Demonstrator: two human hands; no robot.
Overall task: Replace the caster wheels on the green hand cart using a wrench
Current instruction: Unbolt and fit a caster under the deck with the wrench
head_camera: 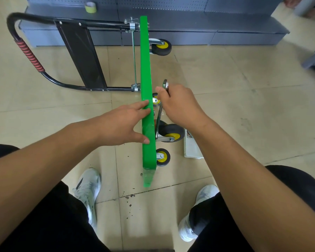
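We look down at the green hand cart (145, 70), which stands tipped on one long edge on the tiled floor (225, 88), its underside turned to the right so the wheels are within reach. Four black wheels with yellow hubs stick out from that side. The nearest large caster wheel (172, 132) sits in a metal bracket against the deck.

The wrench (160, 113) runs down beside the deck toward that bracket. The right hand (180, 104) is curled around its upper part, with the head poking out above the fingers. We cannot tell whether the lower end is seated on a nut. We judge that a fastener there is being worked.

The left hand (120, 124) lies open, its straight fingers and thumb pressed on the deck's top edge, apparently to stop the cart from toppling or twisting under the wrench.

Further out, the black folding handle (29, 55), with its red grip, lies flat to the left. A small white box (191, 148) sits on the floor just right of the wheels. A roll of tape (90, 7) rests on the grey shelf unit (189, 24) behind.
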